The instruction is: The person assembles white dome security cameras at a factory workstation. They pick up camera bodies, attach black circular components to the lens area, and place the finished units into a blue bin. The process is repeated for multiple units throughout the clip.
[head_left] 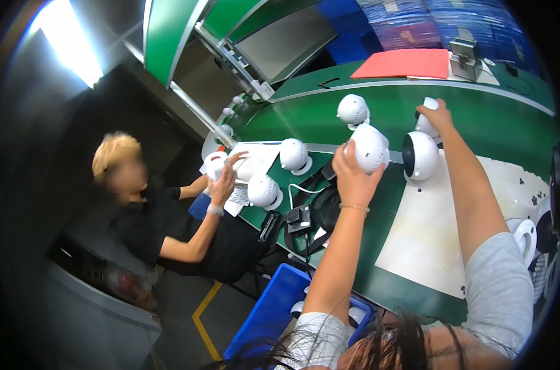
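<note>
My left hand (pixel 355 179) is wrapped round a white ball-shaped camera (pixel 372 148), lifted over the middle of the green workbench. Farther right, my right hand (pixel 438 115) reaches to the back and grips another white camera (pixel 426 128), partly hidden by the fingers. Between the two hands stands a white camera (pixel 420 156) with a dark round front, on its foot. Just behind the one in my left hand is another white camera (pixel 352 110). Two more, a white camera (pixel 293 155) and a lower one (pixel 263 191), stand to the left.
A co-worker (pixel 169 228) on the left handles a white round part (pixel 216 165). Black straps and a small black device (pixel 299 219) lie on the bench near a white sheet (pixel 415 240). A blue bin (pixel 261 308) with white parts stands below. Red sheets (pixel 403 63) lie on the back ledge.
</note>
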`<action>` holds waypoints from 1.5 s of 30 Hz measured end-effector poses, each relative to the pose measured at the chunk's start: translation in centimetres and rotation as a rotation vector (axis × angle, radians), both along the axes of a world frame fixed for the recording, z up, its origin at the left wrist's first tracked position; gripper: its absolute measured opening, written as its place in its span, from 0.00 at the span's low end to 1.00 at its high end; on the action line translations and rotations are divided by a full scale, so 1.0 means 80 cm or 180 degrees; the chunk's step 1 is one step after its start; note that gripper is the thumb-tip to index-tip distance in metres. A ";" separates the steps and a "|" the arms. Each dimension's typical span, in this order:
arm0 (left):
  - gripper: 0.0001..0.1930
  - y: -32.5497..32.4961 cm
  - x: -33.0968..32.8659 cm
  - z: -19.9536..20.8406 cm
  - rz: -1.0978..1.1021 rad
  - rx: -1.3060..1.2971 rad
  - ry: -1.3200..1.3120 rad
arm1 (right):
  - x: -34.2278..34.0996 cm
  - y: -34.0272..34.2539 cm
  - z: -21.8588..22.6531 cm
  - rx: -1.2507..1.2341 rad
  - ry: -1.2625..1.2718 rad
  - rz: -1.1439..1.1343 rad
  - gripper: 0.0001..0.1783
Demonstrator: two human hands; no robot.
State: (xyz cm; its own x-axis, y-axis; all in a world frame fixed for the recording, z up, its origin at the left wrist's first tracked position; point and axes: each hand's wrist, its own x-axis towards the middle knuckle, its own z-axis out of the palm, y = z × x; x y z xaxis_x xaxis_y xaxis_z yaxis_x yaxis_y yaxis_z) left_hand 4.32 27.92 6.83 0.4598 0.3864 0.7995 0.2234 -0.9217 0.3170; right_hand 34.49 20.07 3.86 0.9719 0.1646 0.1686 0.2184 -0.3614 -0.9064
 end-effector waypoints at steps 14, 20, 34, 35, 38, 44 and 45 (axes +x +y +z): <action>0.54 -0.129 -0.590 -0.170 0.2593 -0.1245 -0.1268 | -0.283 0.051 0.174 0.2631 -0.2002 0.1219 0.48; 0.48 -0.207 -0.696 -0.272 0.4161 -0.2223 -0.0348 | -0.470 0.006 0.084 0.2601 -0.0455 0.3655 0.33; 0.45 -0.196 -0.718 -0.407 0.5140 -0.3805 0.2044 | -0.595 -0.038 -0.063 0.0649 0.0184 0.5112 0.52; 0.45 -0.194 -0.722 -0.418 0.5155 -0.3878 0.2162 | -0.594 -0.038 -0.069 0.0692 0.0149 0.5027 0.52; 0.43 -0.190 -0.713 -0.456 0.5143 -0.3704 0.2569 | -0.593 -0.028 -0.068 0.0820 0.0758 0.4825 0.51; 0.49 -0.192 -0.694 -0.479 0.5148 -0.4101 0.2109 | -0.590 -0.002 -0.075 0.0594 0.0447 0.4672 0.48; 0.50 -0.193 -0.692 -0.479 0.5174 -0.4130 0.2255 | -0.589 -0.002 -0.076 0.0629 0.0586 0.4651 0.48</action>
